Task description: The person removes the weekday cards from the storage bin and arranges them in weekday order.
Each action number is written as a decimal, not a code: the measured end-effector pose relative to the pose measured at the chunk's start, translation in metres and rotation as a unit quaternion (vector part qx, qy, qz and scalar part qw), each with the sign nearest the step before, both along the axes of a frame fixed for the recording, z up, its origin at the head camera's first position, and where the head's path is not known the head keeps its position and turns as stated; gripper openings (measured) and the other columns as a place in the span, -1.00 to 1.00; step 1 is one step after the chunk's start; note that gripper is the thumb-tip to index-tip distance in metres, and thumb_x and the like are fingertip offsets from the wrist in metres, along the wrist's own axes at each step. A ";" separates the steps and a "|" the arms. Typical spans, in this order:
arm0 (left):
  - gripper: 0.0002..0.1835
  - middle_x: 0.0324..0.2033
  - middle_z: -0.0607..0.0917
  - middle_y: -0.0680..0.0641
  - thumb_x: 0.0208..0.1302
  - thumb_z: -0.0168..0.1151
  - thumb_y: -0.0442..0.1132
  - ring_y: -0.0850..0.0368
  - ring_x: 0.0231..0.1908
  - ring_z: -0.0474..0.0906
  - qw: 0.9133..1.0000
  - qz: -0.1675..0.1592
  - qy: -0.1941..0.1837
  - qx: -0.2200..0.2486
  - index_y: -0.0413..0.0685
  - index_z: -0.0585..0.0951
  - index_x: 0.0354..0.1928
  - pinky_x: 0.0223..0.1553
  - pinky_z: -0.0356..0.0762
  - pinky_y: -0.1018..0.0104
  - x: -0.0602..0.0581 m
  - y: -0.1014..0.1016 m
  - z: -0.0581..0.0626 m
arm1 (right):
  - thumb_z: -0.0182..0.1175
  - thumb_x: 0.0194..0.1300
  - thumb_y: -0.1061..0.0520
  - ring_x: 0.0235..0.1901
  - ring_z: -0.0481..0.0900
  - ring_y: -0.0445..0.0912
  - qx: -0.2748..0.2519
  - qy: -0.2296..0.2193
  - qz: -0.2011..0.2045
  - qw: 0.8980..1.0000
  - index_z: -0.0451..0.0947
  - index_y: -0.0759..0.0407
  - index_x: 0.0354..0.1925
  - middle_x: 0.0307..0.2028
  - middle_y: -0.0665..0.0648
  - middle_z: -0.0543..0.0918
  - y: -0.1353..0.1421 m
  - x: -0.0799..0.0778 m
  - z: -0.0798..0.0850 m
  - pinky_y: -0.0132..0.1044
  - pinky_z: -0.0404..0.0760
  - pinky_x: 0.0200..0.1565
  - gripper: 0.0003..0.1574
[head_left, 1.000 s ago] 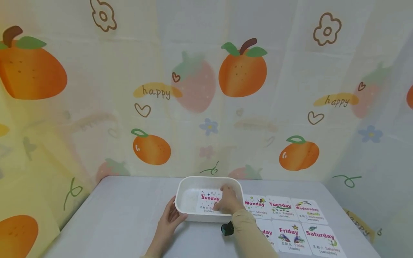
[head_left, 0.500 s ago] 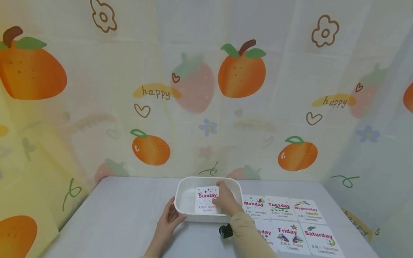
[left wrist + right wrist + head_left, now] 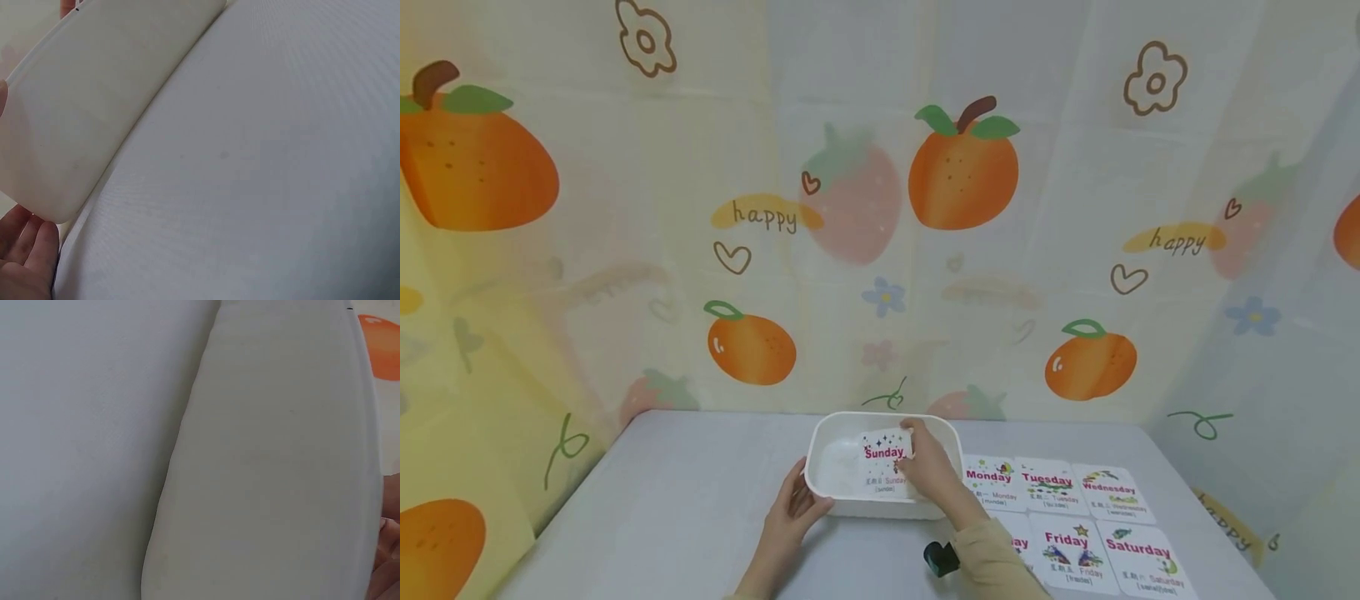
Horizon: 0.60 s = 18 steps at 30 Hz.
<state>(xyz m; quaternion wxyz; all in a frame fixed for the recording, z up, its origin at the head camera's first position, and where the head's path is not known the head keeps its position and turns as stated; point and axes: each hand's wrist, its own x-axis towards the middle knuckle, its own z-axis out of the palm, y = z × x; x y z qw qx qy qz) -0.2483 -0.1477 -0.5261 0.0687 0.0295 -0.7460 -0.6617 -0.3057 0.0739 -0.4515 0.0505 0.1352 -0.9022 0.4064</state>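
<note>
A white plastic box (image 3: 880, 507) stands on the table in the head view. My left hand (image 3: 795, 502) grips its left end, thumb on the near rim and fingers against the side. In the left wrist view, the left fingers (image 3: 28, 240) sit at the box's lower corner. Inside the box is a white card (image 3: 882, 468) printed "Sunday" in pink. My right hand (image 3: 932, 471) reaches over the near rim and pinches the card's right edge. That edge is hidden behind the fingers. The right wrist view mostly shows the box wall (image 3: 269, 456), with part of the right hand (image 3: 389, 540) at the edge.
To the right of the box, weekday cards lie in two rows, among them Monday (image 3: 992, 492), Wednesday (image 3: 1112, 496), Friday (image 3: 1066, 550) and Saturday (image 3: 1144, 562). The right forearm partly covers one. A fruit-print cloth (image 3: 880, 208) hangs behind the table (image 3: 662, 500).
My right fingers have drawn together on the Sunday card, which shifted left, then slightly back right. The right wrist has swung a little to the right. The left hand and box have stayed put.
</note>
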 end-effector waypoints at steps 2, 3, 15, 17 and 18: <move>-0.05 0.26 0.29 -0.24 0.00 0.40 0.03 -0.13 0.26 0.21 1.000 0.001 -0.002 0.001 0.08 0.11 0.41 0.18 0.32 0.26 0.000 0.000 0.000 | 0.25 0.06 0.38 -0.45 0.44 -0.10 -0.023 0.008 0.002 1.000 0.22 0.23 0.19 -0.30 0.14 0.42 0.004 0.004 0.002 -0.26 0.54 -0.43 -0.27; -0.04 0.26 0.29 -0.23 -0.01 0.40 0.04 -0.12 0.26 0.21 1.000 0.002 -0.002 0.002 0.09 0.11 0.40 0.18 0.32 0.27 0.000 0.000 0.000 | 0.25 0.08 0.38 -0.46 0.44 -0.13 -0.037 0.013 0.005 0.999 0.22 0.23 0.19 -0.30 0.14 0.40 0.006 0.006 0.003 -0.30 0.53 -0.47 -0.28; -0.06 0.25 0.31 -0.25 0.00 0.40 0.01 -0.12 0.25 0.23 1.000 -0.006 0.010 0.000 0.06 0.12 0.40 0.18 0.32 0.28 -0.001 -0.001 0.000 | 0.27 0.16 0.28 -0.38 0.63 -0.03 -0.236 -0.061 0.028 0.969 0.14 0.22 0.27 -0.26 0.20 0.38 0.041 0.041 0.016 -0.28 0.68 -0.40 -0.22; -0.06 0.25 0.31 -0.25 0.00 0.41 0.00 -0.12 0.24 0.23 1.000 -0.006 0.012 -0.002 0.06 0.12 0.40 0.17 0.34 0.28 -0.001 -0.001 0.000 | 0.28 0.14 0.27 -0.37 0.63 -0.01 -0.243 -0.091 0.028 0.965 0.14 0.24 0.27 -0.26 0.22 0.40 0.049 0.049 0.012 -0.24 0.70 -0.36 -0.20; -0.07 0.25 0.31 -0.25 0.01 0.41 -0.02 -0.13 0.24 0.23 1.000 -0.007 0.013 -0.003 0.05 0.12 0.40 0.17 0.34 0.28 0.000 -0.002 0.000 | 0.29 0.13 0.26 -0.38 0.63 -0.02 -0.242 -0.105 0.024 0.964 0.14 0.25 0.28 -0.27 0.20 0.40 0.052 0.054 0.011 -0.24 0.70 -0.36 -0.19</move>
